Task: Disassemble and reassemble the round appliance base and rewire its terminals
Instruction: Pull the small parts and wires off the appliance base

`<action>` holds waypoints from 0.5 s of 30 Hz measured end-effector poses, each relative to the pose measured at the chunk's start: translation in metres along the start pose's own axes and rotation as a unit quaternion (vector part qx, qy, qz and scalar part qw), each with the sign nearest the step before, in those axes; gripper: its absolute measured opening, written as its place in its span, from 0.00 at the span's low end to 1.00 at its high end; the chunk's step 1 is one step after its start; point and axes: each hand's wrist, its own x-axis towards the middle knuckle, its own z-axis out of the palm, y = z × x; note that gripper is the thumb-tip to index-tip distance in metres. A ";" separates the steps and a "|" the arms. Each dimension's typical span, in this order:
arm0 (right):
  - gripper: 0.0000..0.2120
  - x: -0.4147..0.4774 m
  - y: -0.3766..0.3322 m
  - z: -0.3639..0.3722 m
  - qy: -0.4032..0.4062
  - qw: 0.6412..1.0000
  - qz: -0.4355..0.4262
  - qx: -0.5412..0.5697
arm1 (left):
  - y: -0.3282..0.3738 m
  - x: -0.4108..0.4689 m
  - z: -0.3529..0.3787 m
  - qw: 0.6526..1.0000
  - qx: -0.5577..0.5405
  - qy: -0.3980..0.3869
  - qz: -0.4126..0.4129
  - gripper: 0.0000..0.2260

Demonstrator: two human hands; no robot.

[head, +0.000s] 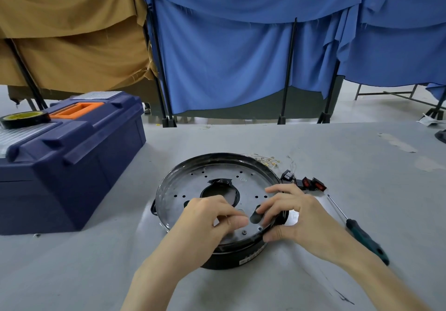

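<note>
Head cam: your right hand [299,216] grips the round base [205,180] rim, left hand [207,219] pinched, can't tell on what; one screwdriver [362,233], two red switches [313,183] beside it.

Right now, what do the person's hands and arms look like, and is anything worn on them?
Both the left hand and the right hand are bare: no gloves, and no rings that I can see. The left forearm and right forearm are bare too, with no sleeve, watch or bracelet in view.
</note>
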 end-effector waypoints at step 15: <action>0.11 0.000 0.001 -0.013 0.053 0.995 -0.015 0.080 | 0.011 -0.009 0.017 0.983 0.166 -0.072 0.032 0.18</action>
